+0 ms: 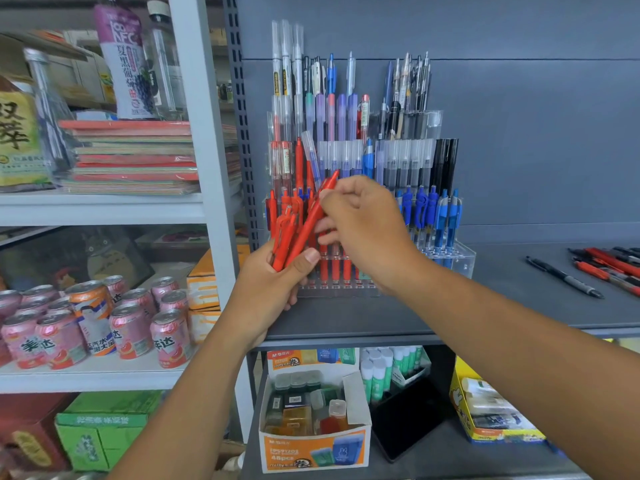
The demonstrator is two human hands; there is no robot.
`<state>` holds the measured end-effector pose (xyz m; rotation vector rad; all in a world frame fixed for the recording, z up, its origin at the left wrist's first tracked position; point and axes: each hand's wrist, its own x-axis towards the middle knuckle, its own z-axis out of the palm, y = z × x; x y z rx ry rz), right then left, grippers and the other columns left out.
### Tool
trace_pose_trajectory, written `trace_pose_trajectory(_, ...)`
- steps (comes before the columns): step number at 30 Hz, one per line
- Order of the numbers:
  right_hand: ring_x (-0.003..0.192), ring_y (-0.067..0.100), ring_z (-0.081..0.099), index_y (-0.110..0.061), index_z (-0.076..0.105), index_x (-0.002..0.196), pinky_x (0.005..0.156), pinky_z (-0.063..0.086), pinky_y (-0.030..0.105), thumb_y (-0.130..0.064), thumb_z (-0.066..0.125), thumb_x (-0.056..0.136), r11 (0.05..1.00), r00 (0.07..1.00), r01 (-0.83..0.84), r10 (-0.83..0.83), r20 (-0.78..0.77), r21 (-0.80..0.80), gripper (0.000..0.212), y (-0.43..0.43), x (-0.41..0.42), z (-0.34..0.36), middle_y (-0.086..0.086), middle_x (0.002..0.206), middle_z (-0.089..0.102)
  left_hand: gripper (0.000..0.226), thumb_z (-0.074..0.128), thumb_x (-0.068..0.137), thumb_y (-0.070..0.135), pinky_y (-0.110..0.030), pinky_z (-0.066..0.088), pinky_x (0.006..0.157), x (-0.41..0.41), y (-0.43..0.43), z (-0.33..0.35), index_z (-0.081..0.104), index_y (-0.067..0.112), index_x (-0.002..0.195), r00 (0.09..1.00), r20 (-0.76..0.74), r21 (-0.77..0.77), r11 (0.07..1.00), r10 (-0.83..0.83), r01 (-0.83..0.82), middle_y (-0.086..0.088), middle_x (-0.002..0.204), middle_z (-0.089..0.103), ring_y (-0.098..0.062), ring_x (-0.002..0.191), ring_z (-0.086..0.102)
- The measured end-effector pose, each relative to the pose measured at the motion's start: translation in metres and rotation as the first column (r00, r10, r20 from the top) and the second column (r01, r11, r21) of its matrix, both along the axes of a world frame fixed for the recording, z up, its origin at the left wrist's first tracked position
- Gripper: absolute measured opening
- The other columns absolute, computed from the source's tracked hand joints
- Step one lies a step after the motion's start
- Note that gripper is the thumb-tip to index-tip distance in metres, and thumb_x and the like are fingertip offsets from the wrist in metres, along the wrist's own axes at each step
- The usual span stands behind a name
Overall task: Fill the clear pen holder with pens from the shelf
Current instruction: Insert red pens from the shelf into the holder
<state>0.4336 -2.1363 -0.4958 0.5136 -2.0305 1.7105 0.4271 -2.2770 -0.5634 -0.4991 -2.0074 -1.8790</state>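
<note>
Pens (606, 268) on grey shop shelf (502, 303)

The purple drink pouch (122, 64) reads "NFC"; the open cardboard box (313, 452) shows "M&G" on its raised flap and "48pcs" on its orange front; the pink cans (170, 339) carry "达"

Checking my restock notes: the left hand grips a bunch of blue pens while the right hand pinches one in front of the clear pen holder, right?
No. In the head view the left hand grips red pens, not blue; the rest is right.
</note>
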Motion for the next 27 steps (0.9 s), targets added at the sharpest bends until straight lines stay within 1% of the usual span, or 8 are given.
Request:
trace_pose_trajectory(4,0.078,0.028,0.070,-0.014,0.052,0.102,0.065,0.061,0.033,-0.013,0.051,0.100,0.981,1.000,-0.006,0.004,-0.009,-0.191,0.003,0.008,0.000,0.019,0.015,0.091,0.069,0.017,0.065,0.091,0.036,-0.025,0.041,0.044,-0.001,-0.001,-0.001,0.060,0.020,0.090,1.000,0.017,-0.011,1.000,0.016,-0.016,0.001,0.059,0.059,-0.015,0.046,0.047)
trace_pose_trajectory(6,0.073,0.023,0.070,-0.020,0.049,0.107,0.063,0.060,0.031,-0.009,0.050,0.100,0.977,0.999,0.013,-0.023,-0.041,-0.215,0.013,0.015,-0.002,0.028,0.013,0.091,0.069,0.017,0.063,0.092,0.035,-0.026,0.041,0.044,-0.002,-0.001,-0.001,0.061,0.018,0.091,1.000,0.025,-0.006,1.000,0.019,-0.019,0.001,0.059,0.059,-0.016,0.046,0.046)
trace_pose_trajectory(10,0.060,0.006,0.063,-0.023,0.047,0.117,0.061,0.060,0.034,-0.008,0.049,0.100,0.985,0.981,0.109,-0.129,-0.146,-0.134,0.023,0.031,-0.007,0.039,0.001,0.079,0.062,0.017,0.061,0.094,0.034,-0.025,0.041,0.044,-0.001,-0.001,-0.001,0.061,0.017,0.094,0.999,0.032,-0.001,1.000,0.014,-0.014,0.002,0.059,0.058,-0.014,0.046,0.046)
trace_pose_trajectory(12,0.062,0.007,0.061,-0.023,0.048,0.120,0.060,0.060,0.035,-0.007,0.050,0.100,0.982,0.964,0.161,-0.178,-0.197,-0.101,0.026,0.038,-0.011,0.040,-0.001,0.078,0.061,0.017,0.060,0.095,0.034,-0.025,0.041,0.044,-0.001,0.000,0.000,0.061,0.018,0.095,0.999,0.036,-0.001,1.000,0.016,-0.016,0.003,0.059,0.058,-0.014,0.047,0.046)
trace_pose_trajectory(15,0.069,0.010,0.062,-0.033,0.046,0.121,0.067,0.059,0.045,-0.009,0.051,0.098,0.965,0.928,0.260,-0.257,-0.269,-0.028,0.034,0.048,-0.016,0.037,-0.004,0.081,0.061,0.018,0.059,0.095,0.034,-0.025,0.042,0.044,-0.001,0.000,0.000,0.061,0.016,0.096,0.999,0.042,-0.001,1.000,0.018,-0.018,0.004,0.059,0.058,-0.013,0.047,0.047)
trace_pose_trajectory(18,0.071,0.014,0.062,-0.037,0.046,0.118,0.065,0.059,0.045,-0.008,0.050,0.098,0.952,0.915,0.305,-0.283,-0.289,0.034,0.035,0.055,-0.018,0.034,-0.004,0.090,0.059,0.019,0.058,0.096,0.034,-0.025,0.041,0.045,-0.001,0.000,0.000,0.061,0.015,0.096,0.999,0.039,-0.001,1.000,0.016,-0.016,0.004,0.059,0.058,-0.014,0.047,0.047)
trace_pose_trajectory(23,0.073,0.032,0.060,-0.034,0.050,0.120,0.060,0.054,0.052,-0.007,0.050,0.098,0.943,0.915,0.320,-0.284,-0.288,0.087,0.035,0.061,-0.020,0.027,-0.006,0.097,0.056,0.020,0.058,0.095,0.036,-0.025,0.043,0.045,0.000,0.000,0.000,0.062,0.016,0.097,0.999,0.041,-0.012,1.000,0.023,-0.022,0.003,0.060,0.059,-0.013,0.047,0.048)
trace_pose_trajectory(27,0.060,0.016,0.051,-0.031,0.052,0.123,0.059,0.054,0.052,-0.006,0.051,0.098,0.947,0.925,0.300,-0.260,-0.277,0.114,0.035,0.060,-0.020,0.023,-0.009,0.096,0.054,0.020,0.058,0.095,0.036,-0.025,0.042,0.045,-0.001,0.000,0.000,0.061,0.016,0.095,0.999,0.038,-0.014,1.000,0.018,-0.018,0.003,0.060,0.058,-0.013,0.047,0.047)
